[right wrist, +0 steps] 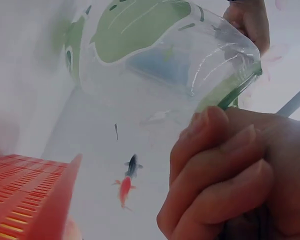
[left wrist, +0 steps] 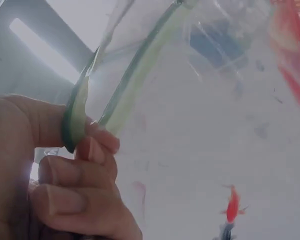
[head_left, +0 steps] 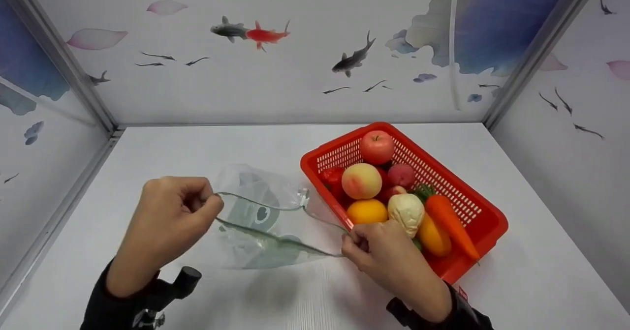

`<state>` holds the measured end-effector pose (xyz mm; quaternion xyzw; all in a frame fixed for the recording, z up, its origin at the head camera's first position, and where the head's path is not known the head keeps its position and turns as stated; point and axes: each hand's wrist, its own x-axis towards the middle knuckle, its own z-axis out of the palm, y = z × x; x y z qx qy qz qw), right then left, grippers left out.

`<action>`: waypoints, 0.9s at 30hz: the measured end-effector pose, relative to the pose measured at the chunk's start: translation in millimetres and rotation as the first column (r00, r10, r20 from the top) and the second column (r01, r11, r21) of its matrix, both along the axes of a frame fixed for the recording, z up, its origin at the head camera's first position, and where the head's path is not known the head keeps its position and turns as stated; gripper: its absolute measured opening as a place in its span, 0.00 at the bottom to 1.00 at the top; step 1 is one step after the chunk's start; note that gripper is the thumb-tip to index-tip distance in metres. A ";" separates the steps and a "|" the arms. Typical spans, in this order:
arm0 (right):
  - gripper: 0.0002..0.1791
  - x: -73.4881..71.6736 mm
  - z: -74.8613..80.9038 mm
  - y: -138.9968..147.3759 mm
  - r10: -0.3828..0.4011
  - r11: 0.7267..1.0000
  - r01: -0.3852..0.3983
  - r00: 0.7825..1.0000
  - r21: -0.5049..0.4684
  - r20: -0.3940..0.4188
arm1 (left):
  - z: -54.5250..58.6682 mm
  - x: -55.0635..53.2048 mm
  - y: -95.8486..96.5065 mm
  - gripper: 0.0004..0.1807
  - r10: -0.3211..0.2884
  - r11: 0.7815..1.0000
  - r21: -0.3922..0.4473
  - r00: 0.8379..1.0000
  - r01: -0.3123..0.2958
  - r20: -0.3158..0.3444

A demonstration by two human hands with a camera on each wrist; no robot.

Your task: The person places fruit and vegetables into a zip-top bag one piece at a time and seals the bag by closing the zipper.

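A clear plastic bag with a green rim point(head_left: 266, 251) hung stretched between a person's two bare hands, just left of the frame's centre. The left hand point(head_left: 170, 217), at centre left, pinched one end of the rim between thumb and fingers. The right hand point(head_left: 389, 251), right of centre in the lower half, pinched the other end, its remaining fingers curled in. Between them the mouth formed a narrow eye shape, its front and back edges apart; a small whitish tab point(head_left: 303, 198) (possibly a zip slider) sat on the back edge. Whether the bag's bottom touched the white surface point(head_left: 546, 271) was impossible to tell.

Right of centre stood a red plastic basket point(head_left: 496, 217), just beside the bag and partly hidden by the right hand. It held an apple point(head_left: 377, 147) at the top, a peach point(head_left: 362, 181) below it, and a carrot point(head_left: 450, 222) slanting towards the lower right.

Spreading the mouth well seemed to call for light, matched pinches at both ends. Pulling harder would likely have flattened the gap, while easing the ends slightly inward should have rounded it. The thin film looked prone to sagging, and the right hand needed care near the basket's rim.
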<state>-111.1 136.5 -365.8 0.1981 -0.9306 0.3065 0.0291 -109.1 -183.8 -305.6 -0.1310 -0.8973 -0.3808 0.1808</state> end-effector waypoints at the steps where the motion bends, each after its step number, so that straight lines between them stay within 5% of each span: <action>1: 0.17 0.3 0.7 0.2 0.002 1.000 -0.002 1.000 0.002 0.024 | -2.1 0.3 1.5 0.22 -0.024 1.000 -0.009 1.000 0.024 0.015; 6: 0.17 -0.6 0.6 0.0 0.028 1.000 -0.028 0.993 -0.002 0.118 | -15.7 -3.1 20.9 0.23 -0.205 0.978 -0.014 0.974 0.207 0.097; 13: 0.16 -5.2 -1.9 0.8 0.052 0.998 -0.048 0.987 -0.027 0.153 | -29.1 -11.0 35.6 0.25 -0.309 0.951 0.030 0.946 0.307 0.098; 21: 0.16 -4.1 -0.4 4.9 0.091 0.995 -0.084 0.986 -0.055 0.138 | -43.1 -23.0 46.7 0.25 -0.343 0.939 0.021 0.932 0.343 0.116; 27: 0.13 11.4 24.1 23.8 0.010 1.000 -0.007 0.990 -0.025 0.142 | -46.4 -28.5 44.5 0.25 -0.347 0.938 0.051 0.934 0.344 0.087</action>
